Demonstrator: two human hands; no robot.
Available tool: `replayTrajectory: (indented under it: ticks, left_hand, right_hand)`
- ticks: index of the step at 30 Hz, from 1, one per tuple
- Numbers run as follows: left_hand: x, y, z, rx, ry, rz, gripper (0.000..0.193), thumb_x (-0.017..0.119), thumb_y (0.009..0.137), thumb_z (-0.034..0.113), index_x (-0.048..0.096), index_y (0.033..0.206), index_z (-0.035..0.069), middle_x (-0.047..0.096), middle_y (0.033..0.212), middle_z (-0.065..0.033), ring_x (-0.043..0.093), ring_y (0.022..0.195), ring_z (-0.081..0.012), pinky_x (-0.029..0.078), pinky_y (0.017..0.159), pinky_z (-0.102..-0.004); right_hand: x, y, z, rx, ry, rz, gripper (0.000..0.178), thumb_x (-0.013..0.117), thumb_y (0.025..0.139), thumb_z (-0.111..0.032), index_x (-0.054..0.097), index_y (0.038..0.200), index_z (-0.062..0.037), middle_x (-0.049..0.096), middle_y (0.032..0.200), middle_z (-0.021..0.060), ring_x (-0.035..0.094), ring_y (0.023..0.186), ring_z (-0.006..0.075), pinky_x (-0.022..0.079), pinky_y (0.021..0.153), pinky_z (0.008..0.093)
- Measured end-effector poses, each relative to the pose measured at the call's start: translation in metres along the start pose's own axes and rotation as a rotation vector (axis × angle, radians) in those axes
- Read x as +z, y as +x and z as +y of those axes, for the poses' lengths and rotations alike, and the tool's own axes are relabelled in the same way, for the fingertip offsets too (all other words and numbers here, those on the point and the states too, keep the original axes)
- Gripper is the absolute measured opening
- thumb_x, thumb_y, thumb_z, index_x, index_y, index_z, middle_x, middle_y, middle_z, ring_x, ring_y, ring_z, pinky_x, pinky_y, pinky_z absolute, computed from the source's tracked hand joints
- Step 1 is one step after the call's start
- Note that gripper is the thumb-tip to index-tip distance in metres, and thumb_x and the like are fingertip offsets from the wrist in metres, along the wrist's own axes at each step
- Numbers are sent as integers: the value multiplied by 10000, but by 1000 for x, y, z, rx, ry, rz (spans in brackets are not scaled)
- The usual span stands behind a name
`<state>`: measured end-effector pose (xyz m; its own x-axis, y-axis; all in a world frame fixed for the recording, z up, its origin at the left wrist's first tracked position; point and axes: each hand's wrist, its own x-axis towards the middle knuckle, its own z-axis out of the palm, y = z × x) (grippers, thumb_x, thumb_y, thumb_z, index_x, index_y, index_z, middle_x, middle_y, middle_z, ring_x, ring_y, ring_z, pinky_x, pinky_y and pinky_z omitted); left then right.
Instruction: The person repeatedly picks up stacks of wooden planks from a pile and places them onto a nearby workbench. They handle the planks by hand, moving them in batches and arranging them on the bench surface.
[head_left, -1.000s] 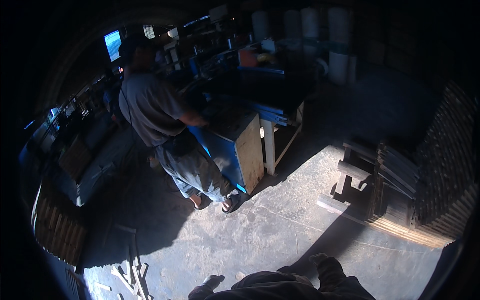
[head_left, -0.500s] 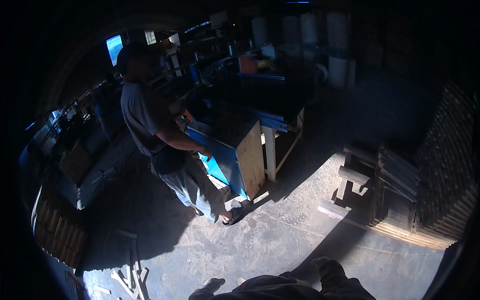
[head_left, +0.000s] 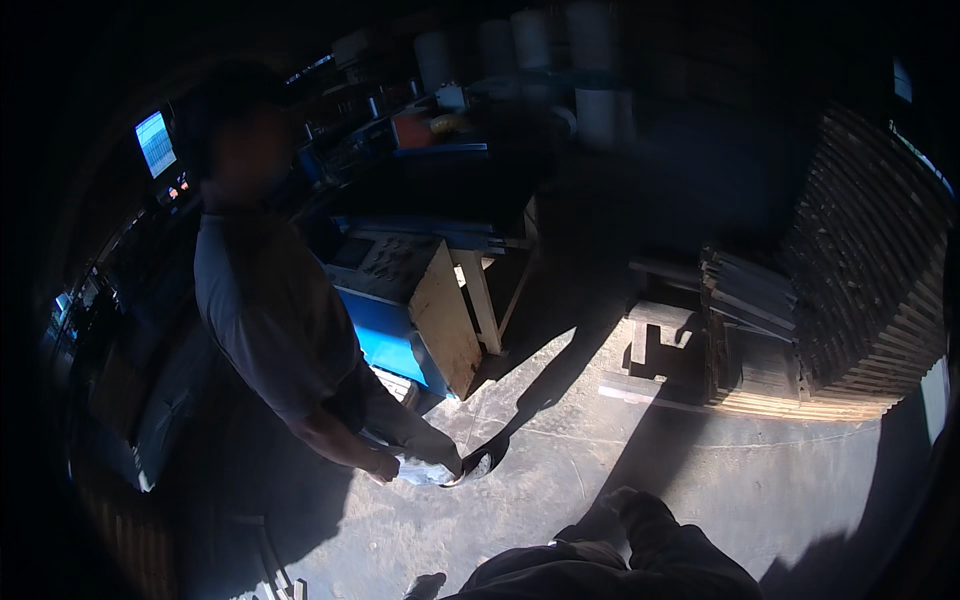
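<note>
My right hand [head_left: 626,500] shows at the bottom, dark and in shadow, at the end of a dark sleeve [head_left: 690,560]. Floor lies behind it, and nothing plainly sits in it. At the lower edge, left of my dark clothing, only a small greyish part of my left hand [head_left: 427,585] comes into view. The fingers of both hands are too dim and small to make out. Ahead to the left stands a person [head_left: 270,310] in a grey T-shirt, arm hanging, beside a blue and pale cabinet-like machine [head_left: 390,325].
A tall stack of wooden slats [head_left: 870,280] stands at right, by a low wooden bench [head_left: 660,320]. Loose wood strips [head_left: 275,570] lie on the floor at lower left. Behind the machine is a dark table [head_left: 440,185]; pale cylinders [head_left: 595,115] stand farther back.
The view has swung right and closer to the person. The person has turned from the machine toward me, and their hand has dropped from it to their side. My left hand sits lower in view.
</note>
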<state>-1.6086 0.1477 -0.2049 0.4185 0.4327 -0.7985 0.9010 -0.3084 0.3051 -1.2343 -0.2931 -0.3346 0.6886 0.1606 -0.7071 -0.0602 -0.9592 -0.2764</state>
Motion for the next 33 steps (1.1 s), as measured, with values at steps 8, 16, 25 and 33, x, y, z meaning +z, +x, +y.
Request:
replayTrajectory:
  ticks: [8, 16, 25, 33]
  left_hand:
    - [10, 16, 37, 67, -3, -30, 681, 647, 825, 542, 641, 1252, 11, 665, 1251, -193, 618, 1195, -307, 453, 1025, -394]
    - [-18, -3, 11, -18, 16, 38, 719, 661, 815, 539, 612, 1285, -3, 650, 1276, -200, 610, 1208, -315, 450, 1035, -393]
    - [-12, -24, 5, 1, -75, 102, 765, 677, 804, 535, 581, 1322, -20, 633, 1304, -209, 601, 1223, -324, 445, 1046, -391]
    - [21, 17, 80, 564, 459, -71, 423, 538, 877, 463, 695, 1068, 120, 672, 1121, -196, 615, 1092, -358, 480, 957, -416]
  right_hand:
    - [-10, 0, 48, -54, 9, 54, 399, 642, 907, -444, 759, 1030, -83, 734, 989, 143, 680, 968, 272, 512, 837, 407]
    - [11, -33, -6, 20, 144, -57, 379, 596, 926, -408, 756, 1012, -75, 739, 1000, 128, 682, 981, 263, 516, 844, 402]
    - [52, -9, 46, -385, -196, -149, 340, 451, 1007, -242, 661, 1264, -173, 662, 1267, 81, 622, 1170, 266, 464, 1026, 385]
    - [-3, -7, 122, -79, 108, -178, 456, 571, 955, -399, 631, 1303, -111, 614, 1353, 117, 552, 1272, 253, 402, 1099, 396]
